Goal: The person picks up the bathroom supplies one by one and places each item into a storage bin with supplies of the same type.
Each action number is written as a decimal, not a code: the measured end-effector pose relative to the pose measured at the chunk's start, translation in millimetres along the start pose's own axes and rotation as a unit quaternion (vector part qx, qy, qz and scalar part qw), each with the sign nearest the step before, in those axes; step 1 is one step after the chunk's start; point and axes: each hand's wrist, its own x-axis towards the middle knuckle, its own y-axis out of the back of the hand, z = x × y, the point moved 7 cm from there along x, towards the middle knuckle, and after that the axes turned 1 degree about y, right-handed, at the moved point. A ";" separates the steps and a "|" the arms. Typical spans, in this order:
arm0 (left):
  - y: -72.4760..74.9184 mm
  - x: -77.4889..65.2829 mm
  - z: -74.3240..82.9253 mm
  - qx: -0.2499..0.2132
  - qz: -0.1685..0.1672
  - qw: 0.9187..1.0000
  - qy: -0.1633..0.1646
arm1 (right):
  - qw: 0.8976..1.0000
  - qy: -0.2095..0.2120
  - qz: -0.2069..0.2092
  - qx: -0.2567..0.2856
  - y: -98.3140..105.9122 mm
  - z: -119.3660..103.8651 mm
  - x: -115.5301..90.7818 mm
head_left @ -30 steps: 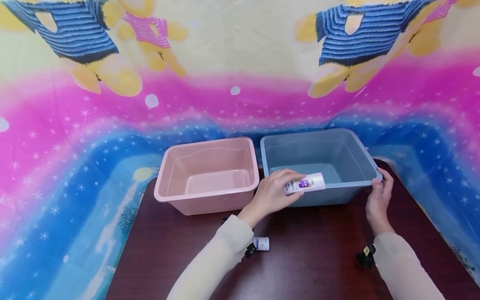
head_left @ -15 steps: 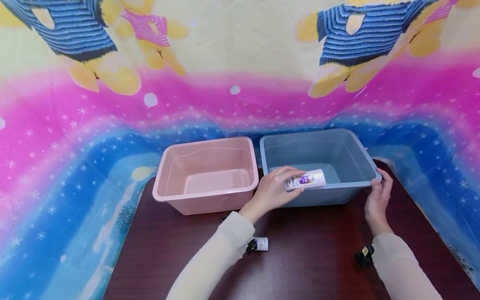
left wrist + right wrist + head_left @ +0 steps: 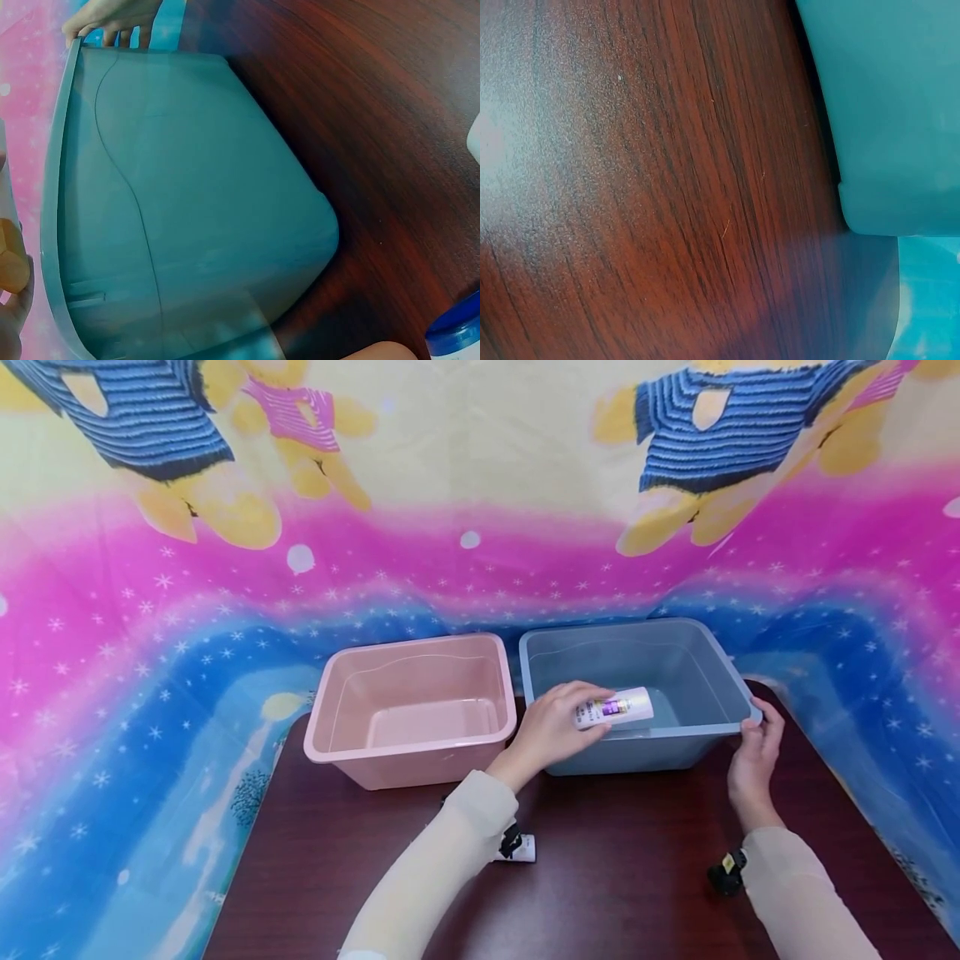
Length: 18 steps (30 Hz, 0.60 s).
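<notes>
My left hand holds a small white bottle with a purple label, lying nearly level over the front rim of the grey-blue bin. Part of the bottle is covered by the fingers. An amber-coloured piece shows beside the fingers at the left edge of the left wrist view. With fingers curled over it, my right hand grips the bin's front right corner. The right wrist view shows the bin's lower wall standing on the dark wood table.
A pink bin stands left of the grey-blue one. Another white container lies on the table, partly hidden behind the left wrist's camera. A blue cap shows at lower right in the left wrist view. A printed cloth hangs behind.
My left hand has moved slightly forward and up, carrying the white bottle farther over the bin's front rim. The right hand keeps its grip on the corner.
</notes>
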 end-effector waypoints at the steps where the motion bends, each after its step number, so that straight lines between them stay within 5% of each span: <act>1: -0.2 1.1 -0.1 0.003 0.000 1.000 0.000 | 1.000 0.001 0.001 0.003 -0.2 0.0 0.2; 18: -6.9 9.8 -9.8 -0.017 -0.016 0.999 0.037 | 1.000 0.006 0.001 0.010 -1.5 -1.8 -0.1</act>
